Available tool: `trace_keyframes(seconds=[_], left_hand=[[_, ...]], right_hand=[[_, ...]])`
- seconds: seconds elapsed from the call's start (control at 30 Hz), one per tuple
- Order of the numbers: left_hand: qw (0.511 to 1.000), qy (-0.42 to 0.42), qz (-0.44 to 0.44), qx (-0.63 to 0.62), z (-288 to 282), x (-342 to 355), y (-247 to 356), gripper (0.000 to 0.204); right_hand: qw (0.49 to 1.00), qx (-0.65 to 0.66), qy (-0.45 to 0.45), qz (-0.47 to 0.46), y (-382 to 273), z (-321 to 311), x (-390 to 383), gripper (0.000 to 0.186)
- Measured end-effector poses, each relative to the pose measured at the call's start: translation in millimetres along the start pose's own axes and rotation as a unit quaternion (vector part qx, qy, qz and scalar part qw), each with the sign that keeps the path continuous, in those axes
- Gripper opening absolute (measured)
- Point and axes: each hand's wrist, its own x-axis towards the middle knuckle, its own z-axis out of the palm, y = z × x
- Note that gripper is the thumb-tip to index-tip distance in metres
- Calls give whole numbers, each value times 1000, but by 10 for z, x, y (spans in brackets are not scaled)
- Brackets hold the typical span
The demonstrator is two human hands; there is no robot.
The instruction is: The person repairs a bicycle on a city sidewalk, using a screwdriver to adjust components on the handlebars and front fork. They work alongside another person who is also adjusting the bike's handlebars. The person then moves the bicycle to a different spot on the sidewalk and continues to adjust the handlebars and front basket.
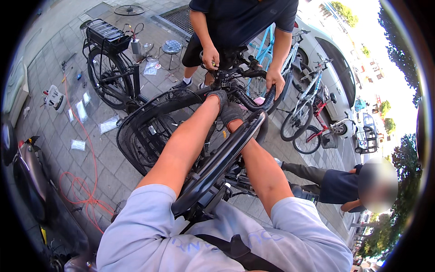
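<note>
Both my hands wear dark grey gloves and reach in among the dark parts at the front of a black bicycle. My left hand (219,98) looks closed beside the stem and cables, just right of the black mesh basket (149,115). Close by on the right, my right hand (231,113) is also bunched; what its fingers grip is hidden. A long, glossy black curved bar (222,165) runs between my forearms. Facing me, a co-worker rests one hand (275,83) on the black handlebar (256,105) and pinches a small yellowish item in the other hand (210,58).
A black bicycle rear section with rack (108,38) stands far left. Small clear plastic packets (108,123) and an orange cord (90,199) lie on the paving. A scooter (38,190) is at left. Parked bicycles (297,120), a white car (328,59) and another person (340,186) are right.
</note>
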Motion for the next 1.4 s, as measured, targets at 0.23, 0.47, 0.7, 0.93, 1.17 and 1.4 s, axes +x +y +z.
trace_keyframes(seconds=[0.23, 0.47, 0.7, 0.93, 1.17, 1.4], left_hand=[[1000, 3, 13, -8, 29, 16, -37, 33], [999, 12, 33, -7, -45, -108, 93, 37], [987, -34, -7, -155, -150, 556, -358, 25], [871, -74, -61, -482, -4, -197, 187, 21], [759, -20, -55, -648, -727, -511, -142, 21], [760, 23, -123, -638, -739, -763, -2, 20]], right_hand=[[999, -30, -19, 30, -41, -9, 25, 60], [996, -88, -18, 28, -30, -4, 7, 50], [998, -59, 11, 3, -306, -20, 14, 54], [998, -40, 55, -10, 104, -1, -27, 45], [994, 61, -83, -34, -359, 19, -793, 43], [992, -48, -73, -95, 31, -368, -804, 40]])
